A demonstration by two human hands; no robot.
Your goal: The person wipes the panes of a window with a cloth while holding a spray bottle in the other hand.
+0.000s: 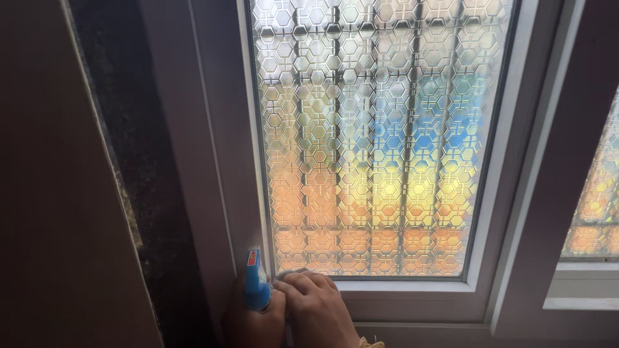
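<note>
My left hand (248, 319) is at the bottom edge of the view, wrapped around a small blue bottle (256, 288) with a red mark near its top. My right hand (317, 301) lies just right of it, knuckles up and fingers bent. It presses a bit of grey cloth (285, 274) into the lower left corner of the patterned glass pane (374, 142). Only a sliver of the cloth shows under the fingertips. Both hands rest against the white window frame (412, 298).
The frosted pane has a hexagon pattern, with bars and orange, yellow and blue shapes blurred behind it. A dark, stained wall strip (138, 161) runs down the left of the frame. A second pane (596, 206) sits at the right beyond a thick mullion (541, 193).
</note>
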